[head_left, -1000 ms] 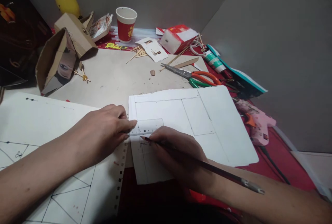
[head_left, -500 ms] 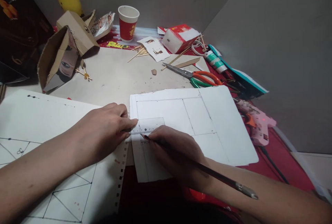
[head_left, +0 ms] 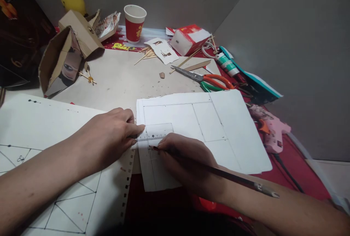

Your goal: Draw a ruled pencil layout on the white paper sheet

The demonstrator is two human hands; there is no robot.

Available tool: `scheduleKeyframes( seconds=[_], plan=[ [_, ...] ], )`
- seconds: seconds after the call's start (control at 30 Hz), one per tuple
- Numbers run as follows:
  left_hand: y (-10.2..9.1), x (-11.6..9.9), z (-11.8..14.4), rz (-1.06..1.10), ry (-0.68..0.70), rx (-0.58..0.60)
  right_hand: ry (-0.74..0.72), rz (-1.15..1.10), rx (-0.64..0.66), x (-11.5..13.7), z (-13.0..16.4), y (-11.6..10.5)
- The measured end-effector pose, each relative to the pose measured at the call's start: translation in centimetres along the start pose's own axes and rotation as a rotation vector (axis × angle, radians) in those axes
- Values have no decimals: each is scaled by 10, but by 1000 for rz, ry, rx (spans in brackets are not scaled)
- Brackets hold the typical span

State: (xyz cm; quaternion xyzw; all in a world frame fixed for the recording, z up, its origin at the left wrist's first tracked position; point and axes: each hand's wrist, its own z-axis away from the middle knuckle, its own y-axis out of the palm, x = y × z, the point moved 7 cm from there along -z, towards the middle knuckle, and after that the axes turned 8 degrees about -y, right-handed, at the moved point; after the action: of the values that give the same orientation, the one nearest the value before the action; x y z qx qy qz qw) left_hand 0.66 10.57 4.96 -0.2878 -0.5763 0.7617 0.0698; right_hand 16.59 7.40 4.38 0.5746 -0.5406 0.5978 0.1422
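Grey walls closed off the corner behind a cluttered red table (head_left: 298, 163). On it lay scissors (head_left: 203, 79), a cup (head_left: 133, 22), a glue gun (head_left: 269, 128) and a cardboard box (head_left: 61, 59), all well apart from your work.

Your left hand (head_left: 109, 137) pressed flat, fingers extended, on the left end of the clear ruler (head_left: 157, 132); it gripped nothing and only pinned the ruler down. The ruler lay across the lower left part of the ruled sheet (head_left: 232, 134), which rested at the table's centre, just beside a larger drawing (head_left: 41, 134).

Your right hand (head_left: 186, 159) was closed around the pencil (head_left: 218, 174), its tip touching the sheet just below the ruler's lower edge.

To do this step well, you needed steady downward pressure near the ruler's end so it could not pivot. You should have kept the pencil tip tight against the edge, held at a constant lean, and drawn in one even stroke. Fingertips had to stay clear of the ruling edge.
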Motion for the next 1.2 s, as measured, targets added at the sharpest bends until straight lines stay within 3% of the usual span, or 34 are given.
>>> scheduleKeyframes(
  seconds=[0.3,0.57,0.93,1.07,1.2],
  plan=[
    [0,1,-1,-2,0,10,31,-4,70,2,2,1],
    [-1,0,1,-4,31,-36,25,-35,-39,-1,1,-4],
    [-1,0,1,-2,22,-34,67,-9,51,0,1,0],
    [-2,4,2,77,16,-27,11,-22,-44,7,-1,-11],
    [-7,13,0,340,-76,0,-8,34,-149,24,2,-33]
  ],
)
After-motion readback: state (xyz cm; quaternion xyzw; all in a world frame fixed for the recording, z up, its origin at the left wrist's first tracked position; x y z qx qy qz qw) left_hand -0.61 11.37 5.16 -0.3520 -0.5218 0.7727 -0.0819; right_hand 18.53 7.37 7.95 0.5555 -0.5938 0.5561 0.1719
